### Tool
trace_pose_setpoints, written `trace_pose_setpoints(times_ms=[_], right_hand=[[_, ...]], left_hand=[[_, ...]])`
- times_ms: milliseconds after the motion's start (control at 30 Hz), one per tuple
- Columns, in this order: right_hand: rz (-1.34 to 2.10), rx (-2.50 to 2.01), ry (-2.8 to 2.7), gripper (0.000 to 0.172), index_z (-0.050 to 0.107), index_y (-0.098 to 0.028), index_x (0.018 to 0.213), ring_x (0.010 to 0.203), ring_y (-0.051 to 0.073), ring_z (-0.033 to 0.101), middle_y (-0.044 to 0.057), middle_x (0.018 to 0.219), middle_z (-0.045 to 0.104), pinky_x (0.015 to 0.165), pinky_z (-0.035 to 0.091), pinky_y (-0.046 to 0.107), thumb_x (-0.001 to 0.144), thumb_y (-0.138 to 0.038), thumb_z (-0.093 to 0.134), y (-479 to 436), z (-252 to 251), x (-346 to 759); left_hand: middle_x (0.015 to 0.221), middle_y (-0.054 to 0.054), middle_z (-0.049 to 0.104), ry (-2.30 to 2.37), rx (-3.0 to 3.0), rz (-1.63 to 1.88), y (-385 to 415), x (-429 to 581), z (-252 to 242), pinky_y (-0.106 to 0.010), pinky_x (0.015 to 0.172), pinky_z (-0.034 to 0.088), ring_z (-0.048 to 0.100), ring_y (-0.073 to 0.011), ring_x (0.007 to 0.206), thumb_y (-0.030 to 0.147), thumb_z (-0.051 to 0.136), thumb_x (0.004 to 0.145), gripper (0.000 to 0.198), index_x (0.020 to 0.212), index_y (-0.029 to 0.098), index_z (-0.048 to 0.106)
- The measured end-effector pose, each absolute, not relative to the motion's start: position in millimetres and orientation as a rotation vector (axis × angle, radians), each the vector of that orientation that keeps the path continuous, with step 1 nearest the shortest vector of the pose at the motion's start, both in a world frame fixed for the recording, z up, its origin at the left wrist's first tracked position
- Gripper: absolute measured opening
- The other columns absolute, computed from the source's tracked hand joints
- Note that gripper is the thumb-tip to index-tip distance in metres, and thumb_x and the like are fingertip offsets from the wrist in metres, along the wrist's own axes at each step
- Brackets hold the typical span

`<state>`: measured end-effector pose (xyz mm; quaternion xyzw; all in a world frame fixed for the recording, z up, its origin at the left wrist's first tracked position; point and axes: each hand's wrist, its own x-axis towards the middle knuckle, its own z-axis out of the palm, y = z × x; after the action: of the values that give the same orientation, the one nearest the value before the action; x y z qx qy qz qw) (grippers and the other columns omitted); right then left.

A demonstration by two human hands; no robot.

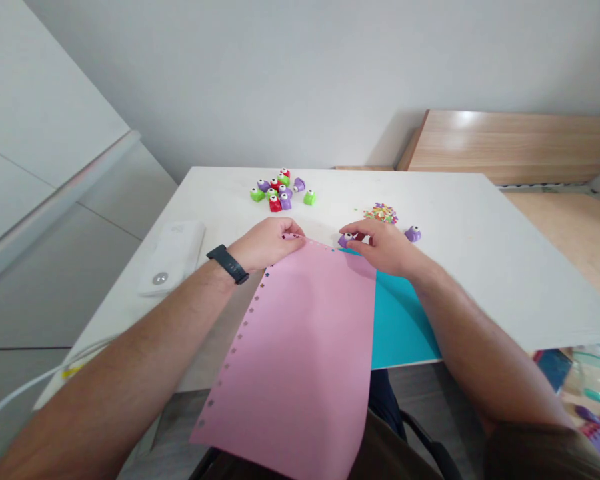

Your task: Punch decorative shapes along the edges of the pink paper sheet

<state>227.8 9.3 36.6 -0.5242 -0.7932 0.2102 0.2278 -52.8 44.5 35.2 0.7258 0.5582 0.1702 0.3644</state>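
Note:
A pink paper sheet (300, 347) lies on the white table (480, 267) and hangs over its near edge; small shapes are punched along its left and far edges. My left hand (265, 243) pinches the sheet's far left corner. My right hand (383, 247) is closed on a small purple paper punch (346, 239) at the sheet's far right corner. A teal sheet (400, 323) lies under the pink one, showing on the right.
Several green, red and purple punches (281, 189) sit in a cluster at the table's far side. A pile of coloured paper cut-outs (381, 213) and another purple punch (413, 233) lie by my right hand. A white device (173, 257) rests at left.

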Motion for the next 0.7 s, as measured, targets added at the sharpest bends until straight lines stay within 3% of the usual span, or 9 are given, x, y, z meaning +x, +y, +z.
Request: trace_pose_setpoints(times_ms=[400, 700], right_hand=[[0.556, -1.444, -2.232, 0.030, 0.078, -0.025, 0.126, 0.086, 0.017, 0.071, 0.005, 0.124, 0.078, 0.088, 0.055, 0.033, 0.098, -0.021, 0.067, 8, 36, 224], [0.520, -1.434, -2.185, 0.033, 0.078, -0.024, 0.126, 0.096, 0.020, 0.074, 0.006, 0.122, 0.079, 0.090, 0.056, 0.035, 0.097, -0.016, 0.066, 10, 31, 224]], left_hand=[[0.076, 0.002, 0.067, 1.339, 1.652, 0.546, 27, -50, 32, -0.024, 0.058, 0.039, 0.054, -0.0122, 0.063, 0.046, 0.075, 0.084, 0.028, 0.096, 0.021, 0.073], [0.080, 0.000, 0.071, 1.417, 1.590, 0.641, 30, -51, 29, -0.025, 0.058, 0.039, 0.056, -0.0137, 0.066, 0.045, 0.078, 0.081, 0.030, 0.097, 0.020, 0.076]])
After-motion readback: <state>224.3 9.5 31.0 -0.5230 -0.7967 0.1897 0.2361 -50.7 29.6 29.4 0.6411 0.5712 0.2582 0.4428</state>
